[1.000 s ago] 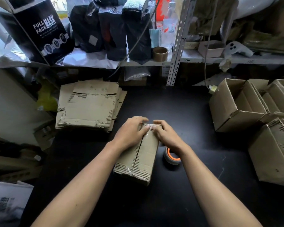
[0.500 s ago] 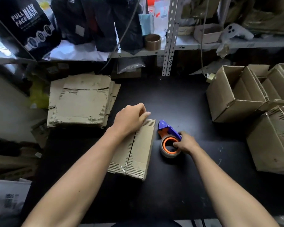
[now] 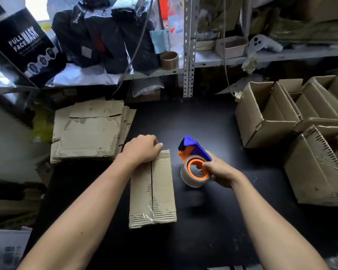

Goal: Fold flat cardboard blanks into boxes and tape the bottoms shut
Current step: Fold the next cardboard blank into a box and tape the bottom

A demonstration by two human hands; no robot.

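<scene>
The left hand [image 3: 141,150] rests on the far end of the box [image 3: 152,189], its fingers [image 3: 158,145] curled over the far edge and the palm pressing the flaps down, as it did half a second ago. The box lies on the black bench [image 3: 213,221] with its centre seam running away from the person; clear tape shows only at the near end of that seam. It now sits squarer to the person than before, when it was angled.

The right hand [image 3: 218,169] grips the tape gun [image 3: 194,161], fingers wrapped around the handle beside the orange hub. Earlier the gun lay on the bench under that hand; now it is lifted and tilted, its blue head pointing away, just right of the box and apart from it.

Left of the left fingers lies a stack of blanks [image 3: 90,131]. Well right of the right fingers stand finished boxes [image 3: 281,114].
</scene>
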